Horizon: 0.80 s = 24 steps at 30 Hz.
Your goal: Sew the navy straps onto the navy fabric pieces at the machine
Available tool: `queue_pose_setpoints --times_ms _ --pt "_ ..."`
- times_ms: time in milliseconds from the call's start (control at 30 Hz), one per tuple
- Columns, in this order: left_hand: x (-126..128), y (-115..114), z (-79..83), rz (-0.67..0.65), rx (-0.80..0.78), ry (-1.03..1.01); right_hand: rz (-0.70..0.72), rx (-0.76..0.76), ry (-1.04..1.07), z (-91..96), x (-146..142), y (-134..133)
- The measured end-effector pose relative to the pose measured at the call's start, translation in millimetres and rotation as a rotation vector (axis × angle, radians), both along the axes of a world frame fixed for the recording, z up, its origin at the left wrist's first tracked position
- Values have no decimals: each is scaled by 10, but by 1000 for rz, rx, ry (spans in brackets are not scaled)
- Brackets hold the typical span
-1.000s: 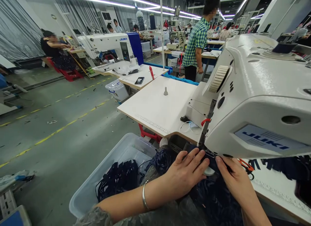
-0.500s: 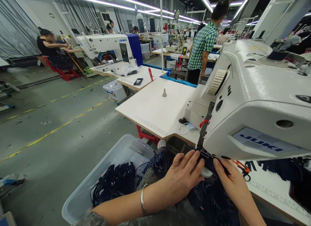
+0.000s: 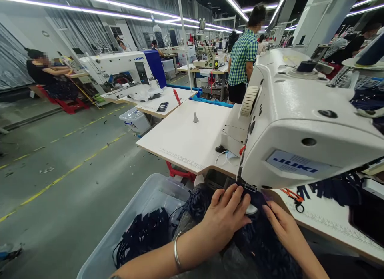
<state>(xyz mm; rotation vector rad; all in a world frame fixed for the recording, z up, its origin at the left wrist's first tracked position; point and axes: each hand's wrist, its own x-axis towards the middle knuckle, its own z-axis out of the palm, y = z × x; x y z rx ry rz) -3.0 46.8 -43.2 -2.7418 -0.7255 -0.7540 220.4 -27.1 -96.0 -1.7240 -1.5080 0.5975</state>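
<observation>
Drawn back a little from the white sewing machine (image 3: 288, 91), the right hand (image 3: 283, 223) now sits farther from its head than half a second ago, while the left hand (image 3: 223, 219) keeps its place; the camera has swung too, bringing a thread cone (image 3: 372, 51) into view at right.

In the head view, a white tabletop (image 3: 180, 139) with a printed ruler along its edge stretches beyond the hands. Green-grey floor (image 3: 84, 191) with yellow lines and scattered scraps lies to the left, under long ceiling lights (image 3: 234, 5). A person in a checked shirt (image 3: 243, 55) stands farther back. Beside the lap, a clear plastic bin (image 3: 99, 249) holds navy strips (image 3: 144, 235).

Navy cloth (image 3: 258, 199) lies below the machine head, dark and matte, a small pale rectangular outline showing near its upper edge. The left hand rests on it, fingers slightly spread; the right touches its side edge, thumb and fingers close, though whether they pinch it I cannot tell.
</observation>
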Motion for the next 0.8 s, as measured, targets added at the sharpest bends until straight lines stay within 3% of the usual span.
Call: queue_pose_setpoints --times_ms 133,233,300,400,533,633,700,800 --pt "19 17 13 -1 32 -7 73 -4 -131 -347 244 -145" --pt "16 16 41 -5 17 2 28 -59 -73 -389 432 -296" --pt "-16 17 52 -30 -17 -29 -31 -109 -12 -241 513 -419" --pt "-137 76 44 -73 -33 -202 -29 -141 17 167 498 -560" --pt "-391 327 30 126 86 -469 71 -20 -55 642 182 -411" --pt "-524 503 57 296 110 -486 117 276 -288 743 -152 -50" --pt "-537 521 84 319 117 -442 104 402 -498 729 -332 168" --pt "-445 395 117 53 189 -166 90 423 -768 691 -472 307"
